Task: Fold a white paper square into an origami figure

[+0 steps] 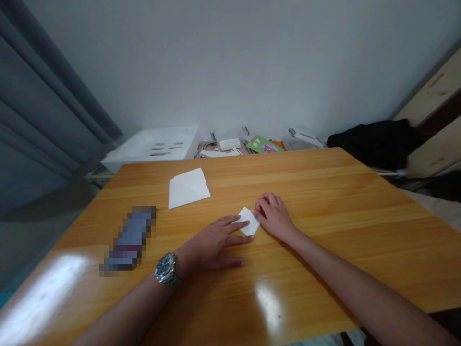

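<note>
A small folded piece of white paper (251, 222) lies on the wooden table between my hands. My left hand (219, 242), with a metal watch (166, 268) on its wrist, rests flat with its fingers spread. Some of its fingertips press on the left and lower parts of the paper. On the other side, my right hand (274, 216) has its fingers curled, with a fingertip at the paper's right corner. It seems to pinch that edge, though the grip is partly hidden. Farther back and left lies a larger white sheet (189, 188) with a faint crease.
A blurred-out, phone-shaped object (129, 240) lies on the table (324, 192) at left. Behind the far edge are a white plastic tray (154, 144), a green booklet (264, 144) and assorted small items. Black cloth (374, 146) sits at the back right, and a grey curtain (46, 91) hangs at left.
</note>
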